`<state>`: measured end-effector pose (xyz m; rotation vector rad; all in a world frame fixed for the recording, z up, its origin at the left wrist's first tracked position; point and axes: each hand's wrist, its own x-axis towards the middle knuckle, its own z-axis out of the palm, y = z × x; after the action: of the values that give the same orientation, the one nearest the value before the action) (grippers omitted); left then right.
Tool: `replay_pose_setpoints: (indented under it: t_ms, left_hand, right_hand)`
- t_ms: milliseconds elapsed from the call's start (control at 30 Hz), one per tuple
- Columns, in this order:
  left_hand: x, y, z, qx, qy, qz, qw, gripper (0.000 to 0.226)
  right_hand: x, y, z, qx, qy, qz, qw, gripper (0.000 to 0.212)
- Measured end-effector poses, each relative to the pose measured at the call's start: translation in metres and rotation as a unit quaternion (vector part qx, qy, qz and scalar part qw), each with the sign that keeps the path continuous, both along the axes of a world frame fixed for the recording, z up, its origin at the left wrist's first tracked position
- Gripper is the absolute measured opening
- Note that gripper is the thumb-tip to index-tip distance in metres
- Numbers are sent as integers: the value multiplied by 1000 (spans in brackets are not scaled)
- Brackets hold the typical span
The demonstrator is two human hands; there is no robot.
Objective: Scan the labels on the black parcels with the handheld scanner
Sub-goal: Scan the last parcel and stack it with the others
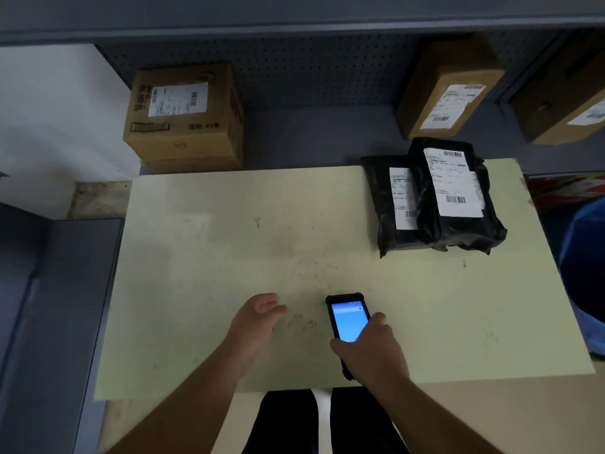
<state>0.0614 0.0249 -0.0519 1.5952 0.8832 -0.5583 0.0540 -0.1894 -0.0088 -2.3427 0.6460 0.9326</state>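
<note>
Head view. I see the right hand [370, 347] wrapped around the handheld scanner [347, 319], gripping its lower half; the blue screen is lit and faces up, just above the pale green table [203, 257] near its front edge. The left hand [258, 317] hangs loose beside it, fingers spread wide, holding nothing; I cannot tell whether it touches the tabletop. Two black parcels lie at the far right corner of the table, well apart from both hands. The right parcel [458, 204] overlaps the left parcel [393, 211]; both white labels face up, barcodes visible but print too blurred to read. Cardboard boxes [183, 116] stand on the grey shelf behind.
</note>
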Motion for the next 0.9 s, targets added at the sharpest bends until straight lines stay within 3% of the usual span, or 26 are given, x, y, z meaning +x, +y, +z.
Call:
replay_pose_setpoints:
  t_ms: [233,467,900]
  left_hand:
    - [-10,1,2,-20,-10,5,1000,39]
    - [-18,3,-1,-33,2,21,999,36]
    - [-32,12,-4,-37,21,47,998,22]
  right_hand:
    - [-4,8,-14,-10,-3,-21,1000,55]
    - [-9,18,-30,-94,-10,25,995,68]
    - [-9,27,-51,-125,-34,28,991,86]
